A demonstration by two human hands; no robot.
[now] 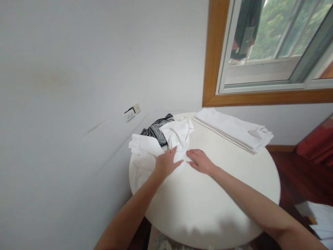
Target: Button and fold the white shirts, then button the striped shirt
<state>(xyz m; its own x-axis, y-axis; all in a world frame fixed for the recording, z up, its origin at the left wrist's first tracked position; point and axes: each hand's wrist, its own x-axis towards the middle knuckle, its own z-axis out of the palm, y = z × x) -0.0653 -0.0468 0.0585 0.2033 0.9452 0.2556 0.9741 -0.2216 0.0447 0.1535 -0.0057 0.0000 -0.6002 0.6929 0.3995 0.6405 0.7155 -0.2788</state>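
A crumpled white cloth (178,133), perhaps a garment, lies on the round white table. My left hand (166,162) rests on its near left edge, thumb and fingers apart. To the right, my right hand (199,161) lies low against the cloth's near right edge, fingers stretched out and thumb apart. Neither hand visibly pinches the fabric. Behind and left of this cloth is a bunched black-and-white patterned cloth (156,130), partly covered. Another white cloth (145,144) spreads on the left, partly behind my left hand and over the table's edge.
Folded white cloths (231,128) lie stacked at the table's back right. The round white table (208,201) stands against the wall, below a socket (129,115) and a wood-framed window (215,99). White items (318,217) lie lower right, near a red curtain (318,142).
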